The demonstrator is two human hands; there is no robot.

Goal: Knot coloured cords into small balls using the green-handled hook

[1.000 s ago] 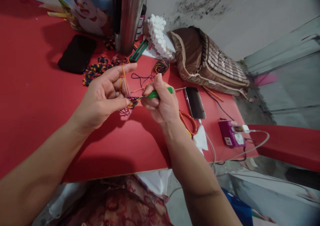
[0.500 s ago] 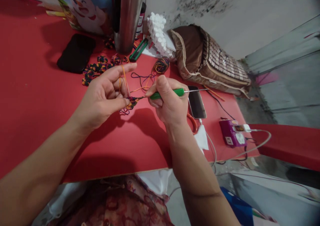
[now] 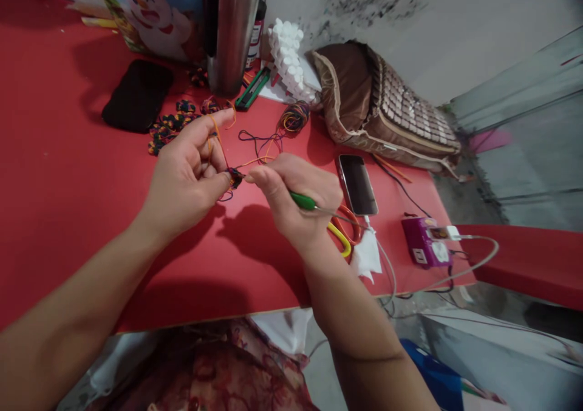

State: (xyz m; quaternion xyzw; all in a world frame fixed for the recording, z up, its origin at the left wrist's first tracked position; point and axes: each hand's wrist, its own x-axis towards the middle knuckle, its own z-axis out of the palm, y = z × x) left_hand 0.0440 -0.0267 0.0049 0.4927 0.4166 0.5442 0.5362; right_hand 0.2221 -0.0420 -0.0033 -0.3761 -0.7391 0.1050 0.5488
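My left hand [image 3: 189, 177] pinches a small multicoloured crochet piece [image 3: 235, 178] between thumb and fingers, and orange yarn [image 3: 215, 129] loops over its raised index finger. My right hand [image 3: 298, 195] is closed around the green handle of a crochet hook [image 3: 303, 201]; the hook's metal shaft sticks out behind the hand, and its working tip is mostly hidden by the fingers at the crochet piece. Strands run from there to a ball of dark and orange yarn [image 3: 295, 116] on the table. Finished-looking crochet pieces [image 3: 166, 130] in the same colours lie beyond my left hand.
On the red table [image 3: 59, 186] lie a black phone-like object [image 3: 138, 95], a green box cutter [image 3: 253, 88], a charging phone [image 3: 357, 184] and scissors [image 3: 348, 226] with orange and yellow handles. A metal flask [image 3: 234, 34], a brown cushion [image 3: 387, 101] and a purple power block [image 3: 421, 241] stand around.
My right hand has turned and moved left against the crochet piece, and the hook's rear shaft now points down to the right. The scissors' yellow handle has come into view. My left index finger is lower.
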